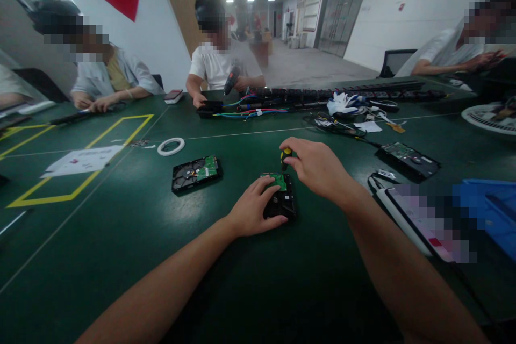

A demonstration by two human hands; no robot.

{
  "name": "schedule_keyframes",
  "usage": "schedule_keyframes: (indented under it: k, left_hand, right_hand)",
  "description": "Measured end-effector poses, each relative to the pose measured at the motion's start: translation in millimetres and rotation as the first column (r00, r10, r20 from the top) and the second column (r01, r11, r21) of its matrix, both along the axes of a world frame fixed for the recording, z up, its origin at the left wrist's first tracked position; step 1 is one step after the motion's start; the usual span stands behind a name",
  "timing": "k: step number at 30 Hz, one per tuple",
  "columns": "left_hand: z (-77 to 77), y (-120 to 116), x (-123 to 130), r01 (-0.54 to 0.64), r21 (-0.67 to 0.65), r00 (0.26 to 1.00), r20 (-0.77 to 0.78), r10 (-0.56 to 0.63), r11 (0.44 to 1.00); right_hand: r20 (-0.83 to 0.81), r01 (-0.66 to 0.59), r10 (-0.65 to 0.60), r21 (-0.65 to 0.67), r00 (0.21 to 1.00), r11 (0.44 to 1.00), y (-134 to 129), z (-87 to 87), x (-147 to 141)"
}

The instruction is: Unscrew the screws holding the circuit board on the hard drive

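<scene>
A hard drive [285,204] with a green circuit board lies on the green table in front of me. Across it rests my left hand [252,207], fingers on the board side and thumb along the near edge, gripping it against the table. My right hand [318,166] pinches a short yellow-and-black screwdriver [286,156] from above. The screwdriver stands upright over the drive's far right corner; whether its tip touches a screw cannot be seen. To the left lies a second hard drive [196,173], board side up, beyond my left hand's reach.
A third hard drive [409,160] lies at right, near a pixelated phone-like object [427,226] and blue plastic [489,209]. A white tape roll [171,146] and paper [83,160] are left. Cable bundles [282,99] and gloves [342,103] stretch across the back, where a person holds a power drill [231,80].
</scene>
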State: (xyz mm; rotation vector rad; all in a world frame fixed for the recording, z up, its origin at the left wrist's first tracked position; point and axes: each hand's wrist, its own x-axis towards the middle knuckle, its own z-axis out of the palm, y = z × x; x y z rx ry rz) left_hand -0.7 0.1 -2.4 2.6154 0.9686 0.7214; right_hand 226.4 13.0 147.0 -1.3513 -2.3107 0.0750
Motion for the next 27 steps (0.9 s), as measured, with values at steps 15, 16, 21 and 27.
schedule_keyframes:
  k: [15, 16, 21, 27]
  left_hand:
    - [0.1, 0.3, -0.1, -0.007, -0.014, 1.000, -0.005, 0.007, 1.000]
    - [0.1, 0.2, 0.0, -0.011, -0.013, 1.000, -0.007, 0.010, 1.000]
    - [-0.1, 0.0, 0.5, -0.014, -0.007, 1.000, 0.004, 0.014, 1.000]
    - [-0.1, -0.1, 0.6, -0.012, -0.004, 1.000, 0.013, 0.012, 1.000]
  right_hand:
    - [0.016, 0.157, -0.159, 0.093, 0.987, 0.983, 0.7, 2.1, -3.4]
    - [0.003, 0.130, -0.130, 0.083, 0.991, 0.988, 1.1, 2.2, -3.3]
    - [-0.092, -0.032, 0.033, 0.021, 0.995, 0.999, 0.1, 2.7, -2.7]
    - [-0.111, -0.053, 0.051, -0.020, 0.993, 0.998, -1.8, 3.6, -1.7]
